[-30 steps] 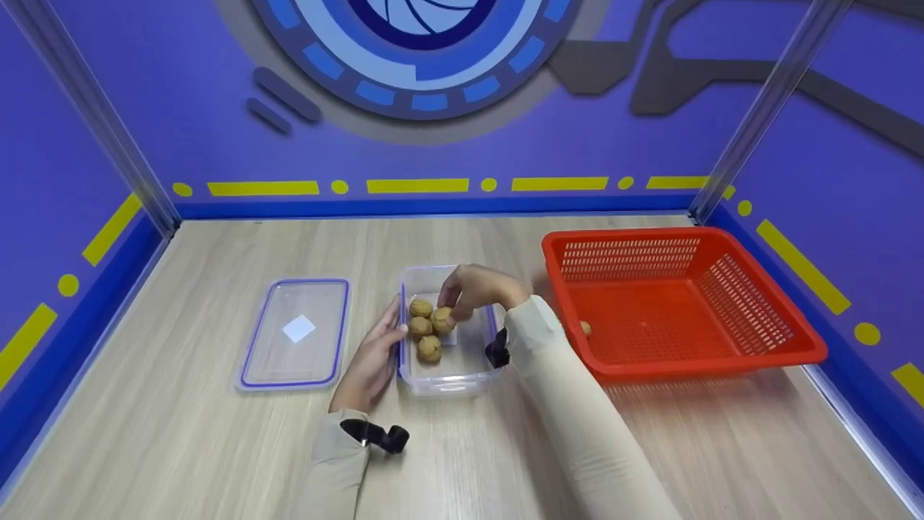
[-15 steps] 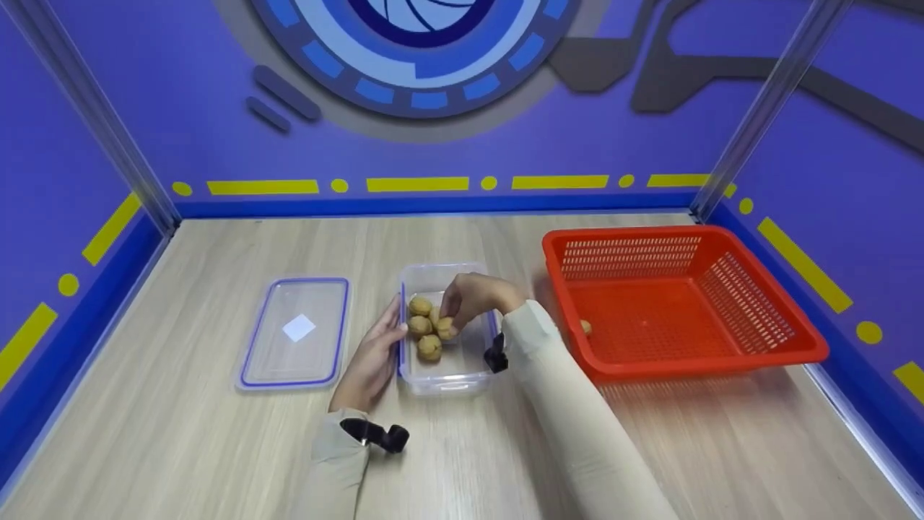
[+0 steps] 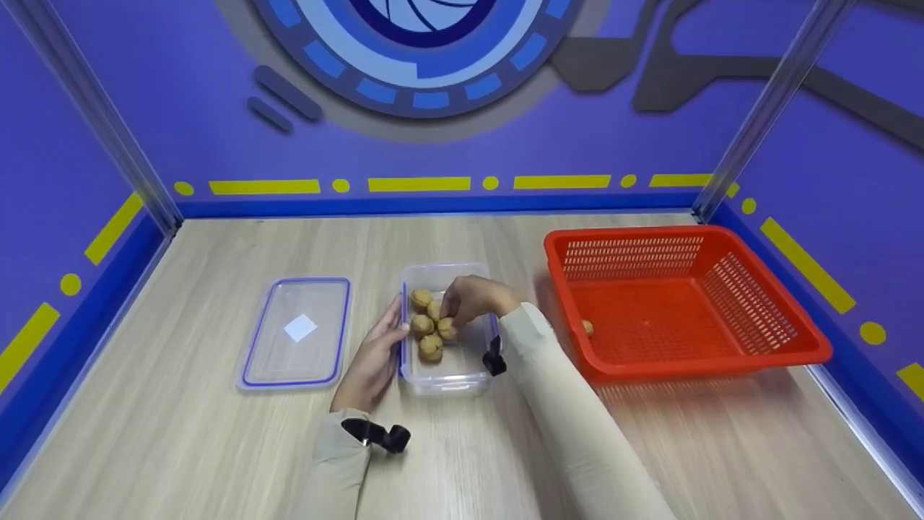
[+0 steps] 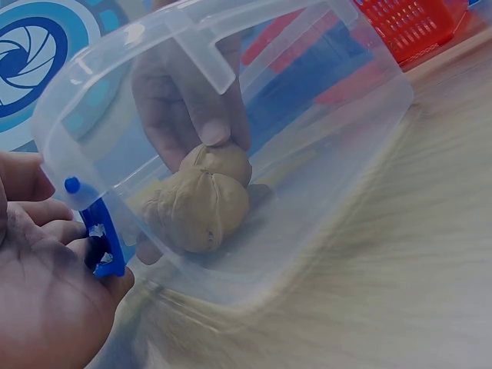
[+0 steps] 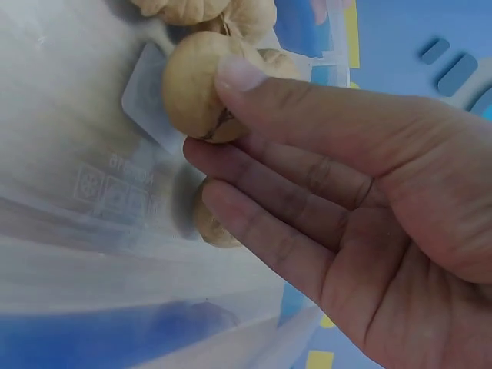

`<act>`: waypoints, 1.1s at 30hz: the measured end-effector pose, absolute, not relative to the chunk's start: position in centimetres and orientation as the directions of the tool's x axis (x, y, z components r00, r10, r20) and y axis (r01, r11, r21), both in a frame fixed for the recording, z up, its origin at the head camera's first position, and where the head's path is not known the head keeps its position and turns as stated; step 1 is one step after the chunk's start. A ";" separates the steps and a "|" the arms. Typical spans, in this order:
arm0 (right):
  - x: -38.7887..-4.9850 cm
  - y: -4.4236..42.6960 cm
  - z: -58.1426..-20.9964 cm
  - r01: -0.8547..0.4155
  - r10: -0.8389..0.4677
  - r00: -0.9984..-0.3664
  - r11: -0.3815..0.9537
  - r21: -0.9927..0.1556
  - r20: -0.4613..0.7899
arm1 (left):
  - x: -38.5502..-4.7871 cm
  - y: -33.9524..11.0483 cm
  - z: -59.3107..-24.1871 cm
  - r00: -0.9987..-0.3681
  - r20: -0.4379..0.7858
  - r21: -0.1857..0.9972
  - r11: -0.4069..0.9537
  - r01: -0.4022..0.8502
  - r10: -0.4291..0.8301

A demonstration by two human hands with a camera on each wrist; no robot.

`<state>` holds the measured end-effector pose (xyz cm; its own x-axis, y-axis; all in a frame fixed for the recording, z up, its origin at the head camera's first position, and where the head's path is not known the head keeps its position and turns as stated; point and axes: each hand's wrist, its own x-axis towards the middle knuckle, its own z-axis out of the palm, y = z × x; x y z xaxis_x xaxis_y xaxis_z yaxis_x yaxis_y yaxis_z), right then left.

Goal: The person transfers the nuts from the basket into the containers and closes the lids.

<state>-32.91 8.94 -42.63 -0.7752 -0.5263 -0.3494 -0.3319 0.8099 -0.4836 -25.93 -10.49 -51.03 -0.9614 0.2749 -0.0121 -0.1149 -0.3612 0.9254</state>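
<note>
In the head view, a clear plastic box (image 3: 465,361) with blue side clips holds several walnuts (image 3: 431,348) along its left side. My right hand (image 3: 476,297) reaches into it and pinches a walnut (image 5: 201,88) between thumb and fingers, beside the others. My left hand (image 3: 372,361) holds the box's left wall, thumb at the rim. In the left wrist view, the fingers of my left hand (image 4: 54,269) lie around the blue clip (image 4: 108,238). Walnuts (image 4: 201,207) show through the clear wall.
A clear lid (image 3: 317,361) with a blue edge and a white square label lies left of the box. A red plastic basket (image 3: 671,310) stands at the right, with one walnut (image 3: 588,328) at its left inner side. Blue panels (image 3: 433,159) enclose the table's back and sides.
My right hand has shifted slightly toward the table's front with its walnut, and another walnut behind it has come into view. My left hand has stayed on the box.
</note>
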 end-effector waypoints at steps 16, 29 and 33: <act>-32.8 8.8 -42.5 -0.286 -0.482 -0.795 0.833 -0.474 -0.368 | -26.1 -10.4 -50.9 -0.963 -0.017 0.934 -0.340 -0.112 0.269; -32.9 9.2 -41.0 -0.242 -0.456 -0.814 0.829 -0.505 -0.359 | -26.2 -10.4 -51.2 -0.962 -0.013 0.926 -0.359 -0.115 0.274; -32.9 9.5 -40.0 -0.253 -0.456 -0.823 0.828 -0.501 -0.339 | -26.1 -10.5 -51.3 -0.960 -0.002 0.927 -0.361 -0.107 0.280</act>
<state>-32.89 9.49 -39.97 -0.8229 -0.4560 -0.3390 -0.2527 0.8280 -0.5006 -26.08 -10.45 -51.28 -0.9600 0.2799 -0.0017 -0.1068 -0.3608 0.9265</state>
